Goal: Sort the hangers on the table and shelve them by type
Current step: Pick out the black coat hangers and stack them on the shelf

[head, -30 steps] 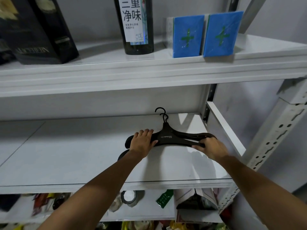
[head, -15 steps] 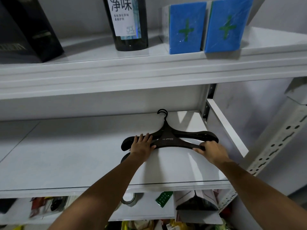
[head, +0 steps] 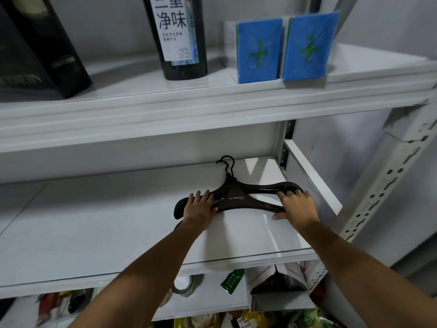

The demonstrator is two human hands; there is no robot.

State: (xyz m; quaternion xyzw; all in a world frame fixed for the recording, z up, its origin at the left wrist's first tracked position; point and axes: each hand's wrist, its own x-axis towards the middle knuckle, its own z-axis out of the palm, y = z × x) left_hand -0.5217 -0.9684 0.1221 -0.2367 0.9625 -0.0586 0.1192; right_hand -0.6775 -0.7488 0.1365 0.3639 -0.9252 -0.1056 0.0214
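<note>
Settling the two stacked black hangers (head: 236,198) flat on the middle shelf (head: 94,233), near its right end, hooks toward the back. Pressing the left grip (head: 201,208) on their left arm, fingers straight. Relaxing the right grip (head: 296,207): curled round the right arm a moment ago, now flattening on top, thumb splayed. Probably finishing this placement.

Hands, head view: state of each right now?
Left hand: open, fingers flat on the stacked black plastic hangers.
Right hand: open, fingers laid over the hangers' right end, thumb apart.
</note>
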